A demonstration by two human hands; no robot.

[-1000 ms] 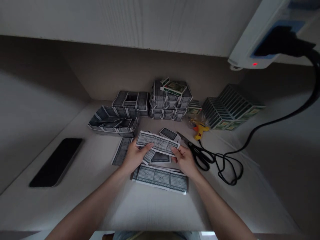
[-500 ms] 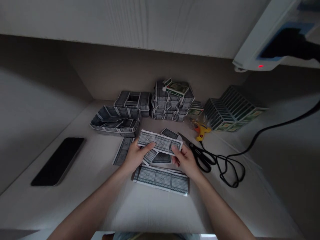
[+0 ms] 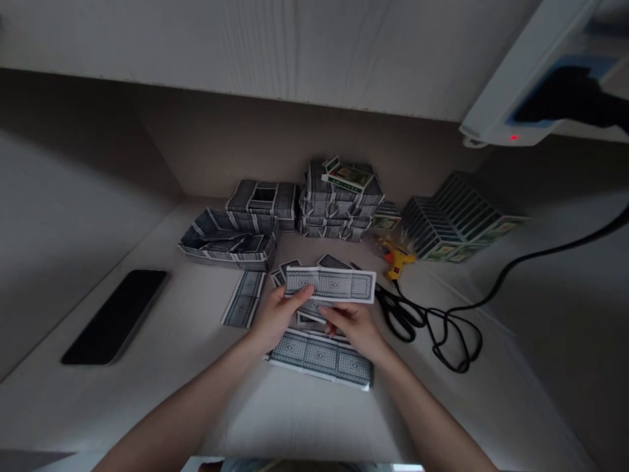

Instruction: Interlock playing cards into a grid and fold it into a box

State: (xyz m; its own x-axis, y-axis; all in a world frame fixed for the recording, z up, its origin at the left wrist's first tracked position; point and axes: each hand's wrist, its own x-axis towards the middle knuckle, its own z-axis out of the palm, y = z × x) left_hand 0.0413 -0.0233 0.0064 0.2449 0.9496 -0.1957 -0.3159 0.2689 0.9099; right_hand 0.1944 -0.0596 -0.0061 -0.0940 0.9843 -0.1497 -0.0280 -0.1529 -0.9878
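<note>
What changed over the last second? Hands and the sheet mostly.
The patterned sheet swung from tilted to level and shifted right, left hand gripping its left end throughout. The right hand left the sheet's right end and moved in under its lower edge; grip there unclear. The flat sheet, stacks, scissors, glue gun and phone unchanged.

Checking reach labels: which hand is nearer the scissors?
Right. The right hand sits just left of the scissors, not touching; the left hand is farther left, holding the patterned sheet.
</note>
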